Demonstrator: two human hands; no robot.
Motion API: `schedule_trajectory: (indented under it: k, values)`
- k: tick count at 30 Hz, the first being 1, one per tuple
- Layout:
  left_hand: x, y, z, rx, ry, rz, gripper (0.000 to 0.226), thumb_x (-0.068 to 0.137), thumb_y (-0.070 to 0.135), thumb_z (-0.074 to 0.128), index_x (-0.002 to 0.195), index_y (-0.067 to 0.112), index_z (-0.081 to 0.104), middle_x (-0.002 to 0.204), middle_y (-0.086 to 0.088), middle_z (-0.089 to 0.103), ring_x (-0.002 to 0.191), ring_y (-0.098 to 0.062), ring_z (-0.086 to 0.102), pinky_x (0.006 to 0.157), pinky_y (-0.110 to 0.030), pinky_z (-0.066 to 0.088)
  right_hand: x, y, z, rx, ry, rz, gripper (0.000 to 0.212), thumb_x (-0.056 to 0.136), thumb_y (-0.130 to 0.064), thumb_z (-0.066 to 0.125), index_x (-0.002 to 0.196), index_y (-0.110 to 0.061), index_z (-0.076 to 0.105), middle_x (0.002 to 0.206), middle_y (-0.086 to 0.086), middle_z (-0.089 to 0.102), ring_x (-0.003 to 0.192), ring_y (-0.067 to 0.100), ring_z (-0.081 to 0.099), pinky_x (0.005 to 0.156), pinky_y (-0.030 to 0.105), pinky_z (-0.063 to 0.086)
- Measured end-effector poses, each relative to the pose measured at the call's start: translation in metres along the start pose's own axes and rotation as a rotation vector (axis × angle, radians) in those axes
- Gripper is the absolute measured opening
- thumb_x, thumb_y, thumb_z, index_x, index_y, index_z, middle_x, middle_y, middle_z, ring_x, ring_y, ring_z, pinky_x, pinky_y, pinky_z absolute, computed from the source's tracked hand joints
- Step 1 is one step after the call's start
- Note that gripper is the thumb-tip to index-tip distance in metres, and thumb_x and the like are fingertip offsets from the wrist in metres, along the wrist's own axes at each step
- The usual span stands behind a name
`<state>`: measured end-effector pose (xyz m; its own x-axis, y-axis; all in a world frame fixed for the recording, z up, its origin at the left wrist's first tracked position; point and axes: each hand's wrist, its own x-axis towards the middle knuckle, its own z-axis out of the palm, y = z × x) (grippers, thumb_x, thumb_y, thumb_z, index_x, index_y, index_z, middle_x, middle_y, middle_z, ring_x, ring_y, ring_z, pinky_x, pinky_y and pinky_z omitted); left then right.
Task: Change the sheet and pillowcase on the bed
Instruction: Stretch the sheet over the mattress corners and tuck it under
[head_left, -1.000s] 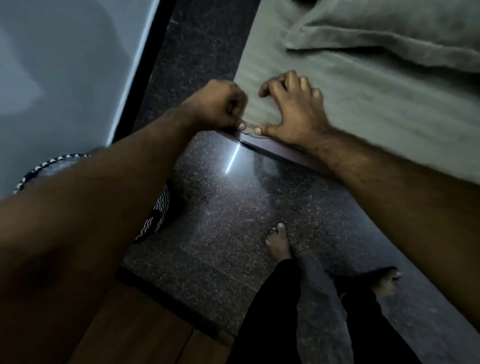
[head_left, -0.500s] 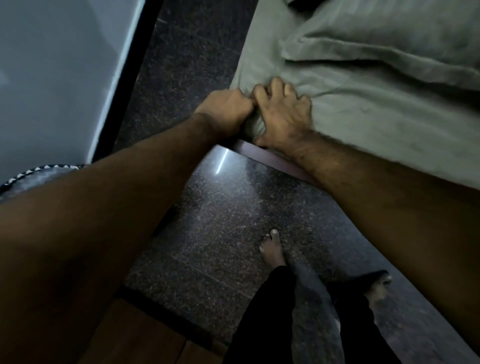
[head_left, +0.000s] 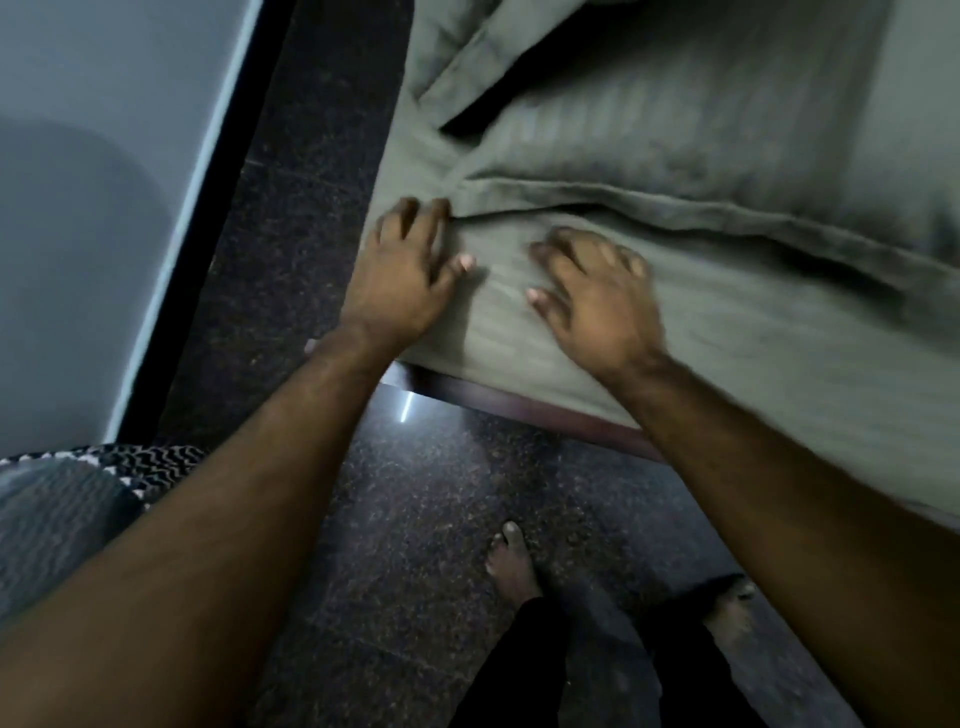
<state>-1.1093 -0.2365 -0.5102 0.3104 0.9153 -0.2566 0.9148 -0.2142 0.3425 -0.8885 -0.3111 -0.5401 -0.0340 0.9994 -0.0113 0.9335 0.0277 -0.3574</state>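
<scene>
A: How to smooth this corner well?

B: Both hands lie flat with fingers spread and hold nothing: left hand (head_left: 402, 270) at the bed's near-left corner, right hand (head_left: 597, 296) just beside it. I think: press outward along the sheet (head_left: 753, 374). Farther, the pillowcase (head_left: 675, 135) seems filled with its pillow.

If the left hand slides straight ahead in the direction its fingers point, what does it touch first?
Most likely the pillow: the left hand lies flat on the sheet, fingertips almost at the pillow's flanged edge.
</scene>
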Motion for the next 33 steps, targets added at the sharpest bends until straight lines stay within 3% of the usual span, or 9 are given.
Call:
schedule_trajectory:
  k: [2,7,12,17,21,24,27,28,33]
  values:
    - [-0.005,0.004,0.023,0.18,-0.034,-0.069,0.082,0.097,0.068,0.032,0.161,0.02,0.012,0.167,-0.018,0.002,0.153,-0.042,0.005,0.123,-0.055,0.011,-0.032,0.028,-0.008,-0.11,0.054,0.175,0.059,0.099,-0.056,0.038,0.151,-0.028,0.04,0.156,0.005,0.04,0.143,0.028,0.035,0.115,0.045,0.026]
    - [-0.019,0.079,0.056,0.199,-0.051,-0.261,0.094,0.093,0.065,0.031,0.158,0.001,0.008,0.162,-0.034,-0.001,0.148,-0.056,0.001,0.116,-0.068,0.012,-0.062,0.032,-0.009,-0.156,-0.123,0.05,0.071,0.094,-0.065,0.032,0.158,-0.034,0.023,0.167,-0.005,0.018,0.154,0.023,0.015,0.122,0.055,0.011]
    - [-0.034,0.162,0.068,0.057,-0.024,-0.141,0.055,0.086,0.027,0.053,0.138,0.011,0.05,0.144,-0.02,0.043,0.135,-0.044,0.04,0.11,-0.059,0.035,-0.06,0.065,-0.049,0.18,-0.221,-0.032,0.045,0.092,-0.03,0.052,0.135,-0.02,0.061,0.143,0.006,0.056,0.131,0.03,0.05,0.112,0.043,0.037]
    - [-0.026,0.234,0.054,-0.269,0.226,0.079,0.042,0.084,0.018,0.044,0.121,0.013,0.064,0.118,-0.014,0.063,0.103,-0.037,0.062,0.09,-0.047,0.051,-0.092,0.124,-0.122,0.25,0.364,0.114,0.024,0.093,-0.012,0.058,0.111,-0.013,0.073,0.104,0.008,0.071,0.095,0.032,0.064,0.083,0.041,0.052]
    - [-0.008,0.295,0.038,-0.288,0.343,0.236,0.047,0.086,0.012,0.05,0.132,0.011,0.057,0.13,-0.016,0.051,0.118,-0.032,0.055,0.103,-0.045,0.046,-0.108,0.178,-0.165,0.109,0.597,0.338,0.036,0.094,-0.026,0.059,0.13,-0.021,0.064,0.129,0.013,0.054,0.115,0.033,0.052,0.096,0.045,0.043]
    - [0.009,0.328,0.034,-0.062,0.247,0.228,0.064,0.092,0.027,0.059,0.153,0.023,0.04,0.157,-0.017,0.033,0.14,-0.035,0.036,0.118,-0.043,0.031,-0.101,0.216,-0.16,0.256,0.249,0.496,0.056,0.093,-0.04,0.065,0.145,-0.025,0.051,0.146,0.017,0.045,0.131,0.034,0.047,0.105,0.038,0.039]
    - [0.022,0.345,0.044,0.127,0.001,0.138,0.076,0.092,0.052,0.058,0.158,0.028,0.029,0.166,-0.013,0.018,0.147,-0.037,0.026,0.12,-0.044,0.026,-0.107,0.236,-0.153,0.417,-0.176,0.548,0.01,0.092,-0.027,0.068,0.084,-0.02,0.068,0.097,0.017,0.073,0.095,0.034,0.07,0.082,0.035,0.054]
    - [0.024,0.349,0.045,0.171,-0.047,0.124,0.079,0.091,0.055,0.058,0.158,0.027,0.026,0.167,-0.013,0.015,0.148,-0.038,0.024,0.121,-0.047,0.024,-0.112,0.242,-0.153,0.418,-0.197,0.551,0.023,0.092,-0.023,0.066,0.07,-0.02,0.063,0.085,0.017,0.073,0.087,0.034,0.072,0.077,0.035,0.056]
    - [0.007,0.372,0.044,0.2,0.028,0.051,0.074,0.089,0.042,0.065,0.151,0.015,0.033,0.158,-0.023,0.025,0.142,-0.043,0.029,0.115,-0.052,0.035,-0.14,0.259,-0.164,0.128,-0.231,0.471,0.025,0.093,-0.042,0.062,0.11,-0.027,0.071,0.104,0.01,0.069,0.101,0.034,0.065,0.081,0.034,0.05]
